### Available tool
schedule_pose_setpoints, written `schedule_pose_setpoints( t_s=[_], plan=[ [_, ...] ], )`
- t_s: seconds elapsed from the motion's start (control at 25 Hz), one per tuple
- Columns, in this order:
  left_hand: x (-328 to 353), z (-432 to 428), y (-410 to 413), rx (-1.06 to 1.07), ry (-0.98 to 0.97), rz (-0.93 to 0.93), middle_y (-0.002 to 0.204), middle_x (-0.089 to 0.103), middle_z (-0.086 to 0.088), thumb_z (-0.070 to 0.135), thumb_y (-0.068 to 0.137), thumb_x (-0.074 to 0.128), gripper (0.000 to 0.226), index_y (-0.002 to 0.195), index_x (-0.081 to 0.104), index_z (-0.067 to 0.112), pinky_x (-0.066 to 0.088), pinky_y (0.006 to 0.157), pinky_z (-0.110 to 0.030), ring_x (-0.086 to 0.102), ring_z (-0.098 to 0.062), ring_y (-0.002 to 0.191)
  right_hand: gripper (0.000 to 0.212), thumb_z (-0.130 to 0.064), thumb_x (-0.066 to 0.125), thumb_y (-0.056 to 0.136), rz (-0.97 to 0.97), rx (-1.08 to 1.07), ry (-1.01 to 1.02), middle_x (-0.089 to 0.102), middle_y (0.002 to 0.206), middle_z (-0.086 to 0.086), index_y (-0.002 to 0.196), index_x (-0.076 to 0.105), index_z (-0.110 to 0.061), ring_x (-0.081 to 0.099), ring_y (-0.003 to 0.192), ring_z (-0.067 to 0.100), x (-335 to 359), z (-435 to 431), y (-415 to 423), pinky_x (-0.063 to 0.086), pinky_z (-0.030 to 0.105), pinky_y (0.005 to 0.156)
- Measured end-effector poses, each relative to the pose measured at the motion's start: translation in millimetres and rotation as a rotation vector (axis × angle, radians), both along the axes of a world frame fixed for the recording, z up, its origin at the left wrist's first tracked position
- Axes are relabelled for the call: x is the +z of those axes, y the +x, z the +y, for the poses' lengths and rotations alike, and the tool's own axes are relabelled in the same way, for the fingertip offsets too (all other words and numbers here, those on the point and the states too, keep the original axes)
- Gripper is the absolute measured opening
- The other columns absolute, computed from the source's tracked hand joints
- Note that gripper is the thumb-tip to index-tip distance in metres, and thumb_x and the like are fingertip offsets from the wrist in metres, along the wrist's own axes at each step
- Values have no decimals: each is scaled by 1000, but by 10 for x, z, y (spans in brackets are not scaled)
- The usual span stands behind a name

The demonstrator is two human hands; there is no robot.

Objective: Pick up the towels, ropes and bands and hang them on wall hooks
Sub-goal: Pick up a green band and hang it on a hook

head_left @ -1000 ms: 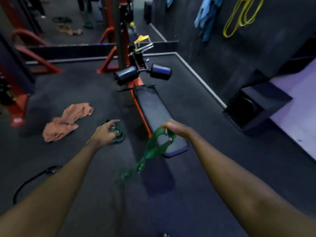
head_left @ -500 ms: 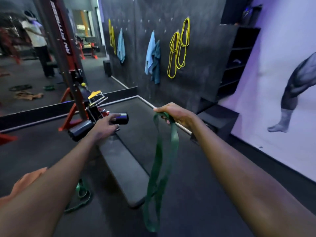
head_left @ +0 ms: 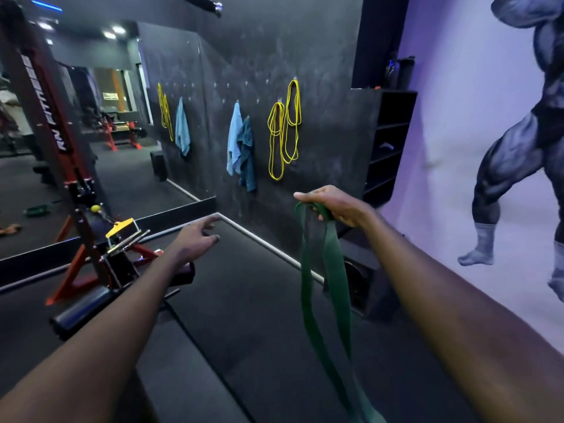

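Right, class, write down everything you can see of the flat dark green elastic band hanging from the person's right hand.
The flat dark green elastic band is a long, wide strip, matte and rubbery-looking. The right hand grips its top, fingers curled round it. Two strands hang slack and twist slightly, running out of the frame's bottom edge. Nothing else visibly touches it.

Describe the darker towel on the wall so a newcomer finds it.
On the dark wall ahead, two towels hang left of the yellow loops. Yours is the teal towel nearer the loops, darker and lower than the light blue towel.
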State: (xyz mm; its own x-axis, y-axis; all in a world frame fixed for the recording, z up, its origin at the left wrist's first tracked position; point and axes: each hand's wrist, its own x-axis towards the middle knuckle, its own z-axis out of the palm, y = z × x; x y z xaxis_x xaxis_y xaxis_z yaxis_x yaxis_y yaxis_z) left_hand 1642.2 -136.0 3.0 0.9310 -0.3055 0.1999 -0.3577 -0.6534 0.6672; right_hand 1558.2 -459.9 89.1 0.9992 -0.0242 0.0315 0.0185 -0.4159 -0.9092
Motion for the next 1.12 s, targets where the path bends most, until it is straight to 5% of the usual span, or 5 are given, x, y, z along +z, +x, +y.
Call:
schedule_pose_setpoints(
  t_s=[0.28,0.48,0.8,1.04,1.12],
  plan=[
    [253,-750,1259,-65,-19,-38,117,65,-1,17,84,65,51,130,57,37,46,92,-28,64,-14,101,34,-41,72,86,-50,-185,-32,51,47,-9,64,62,-17,48,42,9,76,-851,1094,40,21,47],
    [358,-1184,2316,-11,-4,-51,117,66,1,19,84,67,48,122,56,47,41,92,-22,62,-11,104,35,-40,70,88,-59,-158,-52,48,43,-11,87,73,-5,45,45,11,148,-1436,2176,40,22,47],
    [401,-1700,3908,73,1,-65,115,66,3,18,85,66,49,130,58,36,43,91,-23,64,-13,103,38,-40,71,88,-144,-65,-6,53,48,-3,58,61,-19,46,43,13,432,-1794,4227,39,23,48],
    [486,-1669,5524,133,-16,-80,113,66,-4,16,87,66,48,132,57,31,43,92,-23,63,-14,98,37,-39,70,89,-169,-29,10,57,60,6,92,72,-3,49,40,12,538,-1783,5882,38,20,44],
    [512,-1668,6057,139,-16,-82,115,66,-4,19,87,67,48,132,57,34,44,97,-27,65,-16,102,39,-40,69,89,-161,-23,-14,56,53,3,88,72,-1,48,38,11,599,-1731,6389,35,20,42]
  ],
)
